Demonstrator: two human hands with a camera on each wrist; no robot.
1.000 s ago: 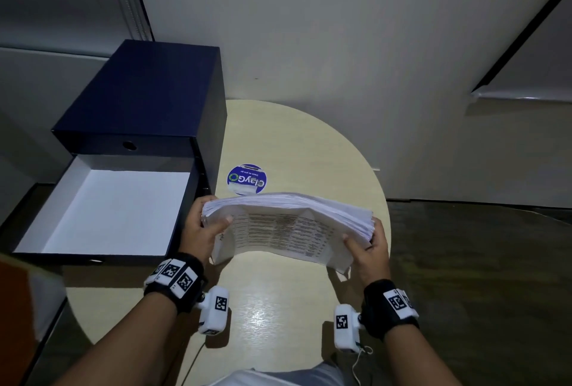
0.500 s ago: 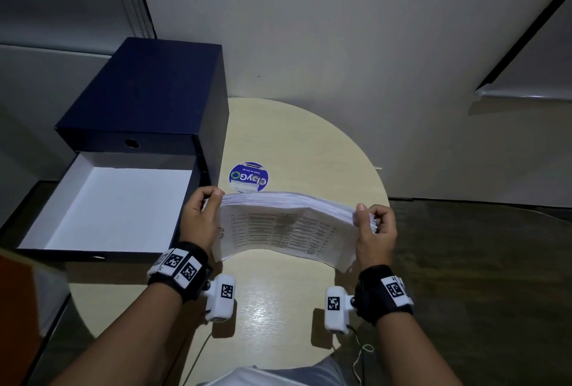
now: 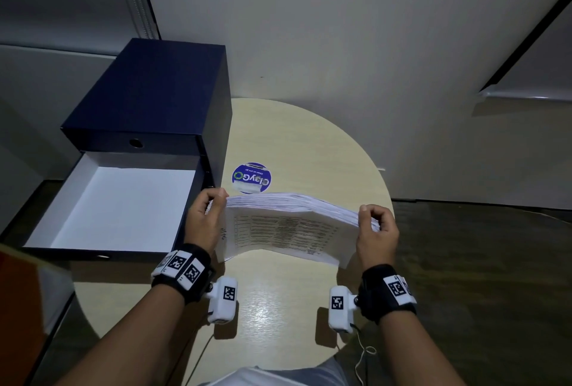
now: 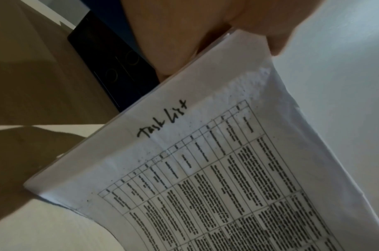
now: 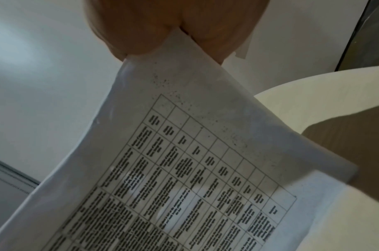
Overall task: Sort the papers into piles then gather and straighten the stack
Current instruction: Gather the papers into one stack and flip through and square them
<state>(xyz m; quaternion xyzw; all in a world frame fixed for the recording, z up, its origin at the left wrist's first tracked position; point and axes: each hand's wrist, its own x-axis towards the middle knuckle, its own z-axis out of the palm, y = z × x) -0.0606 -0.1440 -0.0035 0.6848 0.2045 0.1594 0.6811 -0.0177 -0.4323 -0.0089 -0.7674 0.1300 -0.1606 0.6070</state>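
white printed sheets make up the stack (image 3: 291, 224), held on edge over the round table (image 3: 309, 144), its bottom edge bowed upward in the middle. the left hand (image 3: 205, 221) pinches one end, thumb against the facing page, and the right hand (image 3: 376, 230) curls over the other. beside it sits a dark blue box (image 3: 148, 100) with its drawer (image 3: 111, 209) open. likely risk: uneven squeezing lets the fanned top sheets slip out of line.

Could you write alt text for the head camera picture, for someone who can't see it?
Two hands, left and right, hold a stack of papers upright on a round table. A dark blue box with an open drawer stands left.
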